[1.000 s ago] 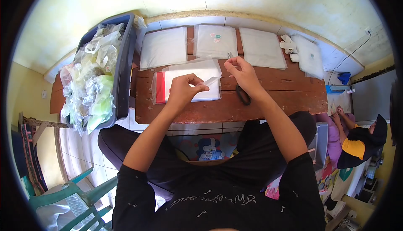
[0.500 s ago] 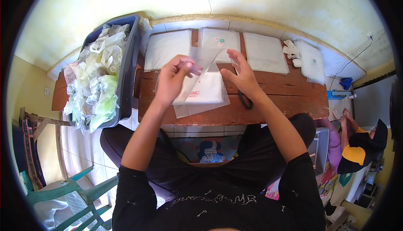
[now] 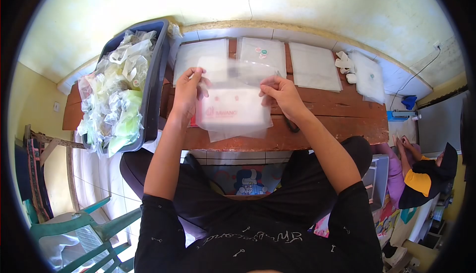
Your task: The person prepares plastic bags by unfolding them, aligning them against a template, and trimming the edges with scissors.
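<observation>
A clear plastic bag (image 3: 248, 74) is stretched between my two hands above the table. My left hand (image 3: 188, 92) pinches its left edge, and my right hand (image 3: 281, 96) has the right edge between thumb and fingers. Beneath the bag lies a white packet with red lettering (image 3: 233, 117), resting on more clear plastic (image 3: 218, 136) near the table's front edge. Motion and the see-through film blur the print. Beside my right wrist, a dark curved object (image 3: 292, 125) is partly hidden on the wood.
A grey bin (image 3: 157, 69) full of crumpled plastic bags (image 3: 119, 84) stands left. Along the back of the brown table (image 3: 337, 119) lie flat stacks of clear bags (image 3: 313, 64) and white rolled pieces (image 3: 344, 62). A green chair (image 3: 94, 228) is lower left; another person (image 3: 416, 179) sits right.
The bag hung tilted from my left hand, with my right hand spread open beside it. Now my right hand has closed on it, and the bag is spread level between both hands.
</observation>
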The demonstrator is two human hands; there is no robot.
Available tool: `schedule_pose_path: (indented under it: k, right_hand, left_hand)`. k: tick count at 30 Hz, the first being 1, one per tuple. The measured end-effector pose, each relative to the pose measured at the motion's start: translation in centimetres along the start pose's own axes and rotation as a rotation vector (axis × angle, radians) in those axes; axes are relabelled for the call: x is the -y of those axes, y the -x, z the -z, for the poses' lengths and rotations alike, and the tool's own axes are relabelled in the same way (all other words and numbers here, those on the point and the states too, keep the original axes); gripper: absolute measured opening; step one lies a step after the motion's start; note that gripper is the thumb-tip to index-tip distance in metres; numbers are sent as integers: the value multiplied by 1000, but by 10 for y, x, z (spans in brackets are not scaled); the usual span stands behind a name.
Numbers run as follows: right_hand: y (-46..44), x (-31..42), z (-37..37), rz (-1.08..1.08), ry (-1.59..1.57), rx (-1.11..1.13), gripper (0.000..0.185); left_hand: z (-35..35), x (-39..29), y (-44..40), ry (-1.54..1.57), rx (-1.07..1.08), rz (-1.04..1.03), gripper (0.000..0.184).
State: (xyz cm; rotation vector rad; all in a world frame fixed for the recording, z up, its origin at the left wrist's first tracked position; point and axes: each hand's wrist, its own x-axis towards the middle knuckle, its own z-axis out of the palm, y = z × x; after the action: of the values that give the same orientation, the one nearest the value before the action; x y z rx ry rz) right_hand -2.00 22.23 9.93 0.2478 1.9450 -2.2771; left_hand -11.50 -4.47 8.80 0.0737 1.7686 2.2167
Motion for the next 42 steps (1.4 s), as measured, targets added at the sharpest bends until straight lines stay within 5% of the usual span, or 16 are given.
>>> schedule_pose_path:
  k: [3,5,9,21,25,27,42]
  right_hand:
    - [-12,-18,14,-8,87,-54,12]
    - [-20,-30,18,-32,91,-95,12]
    - [-38,-40,12,-143,115,-161,15]
    - [-180,8,-61,-17,136,-106,35]
    - [-220,-27,-62,18,275,-154,40]
    - [-225,-41,-60,29,395,-196,41]
    - [-247,-68,-54,206,695,-302,33]
  left_hand:
    - [14,21,-7,-118,30,28,22]
    - [6,16,3,-140,112,287,27]
    - [17,24,0,-236,187,330,42]
    - [82,12,-116,-367,-343,-266,40]
    - [109,43,-147,-472,-422,-183,40]
    - [118,57,-153,-793,-513,-264,38]
    - [112,59,-146,-867,-591,-387,23]
